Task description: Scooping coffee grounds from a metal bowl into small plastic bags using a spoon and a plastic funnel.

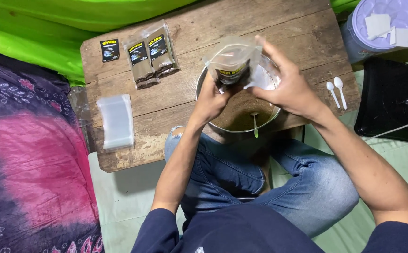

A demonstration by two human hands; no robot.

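That small clear plastic pouch with a black label [232,61] looks light, floppy and slick, so both hands' grip, left hand [212,98] and right hand [286,86], pinches its edges above the round metal bowl of brown powder [244,112] on the counter.

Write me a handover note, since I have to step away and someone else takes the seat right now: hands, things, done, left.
Left hand and right hand: both hold one clear plastic pouch with a dark label above the round metal bowl of brown powder; its top looks open, with little or no powder in it.
A spoon lies in the bowl.
Done: two filled labelled pouches lie on the worn wooden board, with a loose dark label beside them.
Left: a stack of empty clear bags at the board's left edge, plenty of powder in the bowl.
Spare: two white plastic spoons.
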